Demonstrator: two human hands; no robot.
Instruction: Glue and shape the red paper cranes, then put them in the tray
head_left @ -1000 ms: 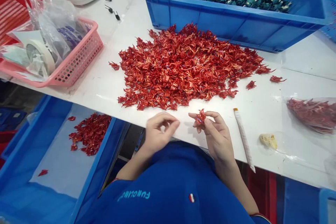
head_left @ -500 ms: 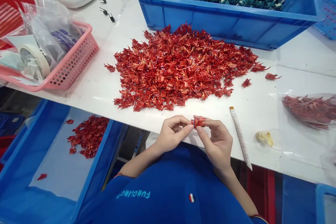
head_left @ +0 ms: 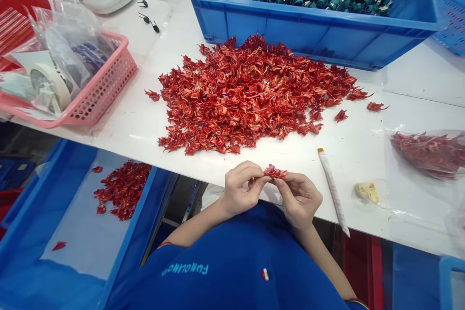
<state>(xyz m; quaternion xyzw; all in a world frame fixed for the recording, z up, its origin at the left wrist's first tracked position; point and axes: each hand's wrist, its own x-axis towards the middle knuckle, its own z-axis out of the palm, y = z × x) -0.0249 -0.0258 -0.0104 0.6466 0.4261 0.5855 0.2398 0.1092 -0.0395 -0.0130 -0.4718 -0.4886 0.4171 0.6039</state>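
Observation:
Both hands pinch one small red spiky piece [head_left: 275,172], shiny like ribbon or foil, at the table's front edge. My left hand [head_left: 242,188] grips its left end between thumb and fingers. On the other end, the thumb and fingers of my right hand [head_left: 298,198] are closed. Just beyond the hands spreads a wide pile of similar red pieces [head_left: 247,97] on the white table [head_left: 203,164]. A few single pieces lie apart at the pile's right side. The exact kind of the piece is too small to make out.
Behind the pile stands a blue bin [head_left: 316,24] of dark green rings. A pink basket [head_left: 98,82] with bags and tape is at left. Lower left, another blue bin [head_left: 22,256] holds red pieces. At right lie a white stick [head_left: 333,191], yellow bands [head_left: 366,192] and a filled bag [head_left: 430,154].
The fingers have shifted on the red piece, which now sits higher above the fingertips and shows more. The left hand has moved slightly right. The surroundings stay the same.

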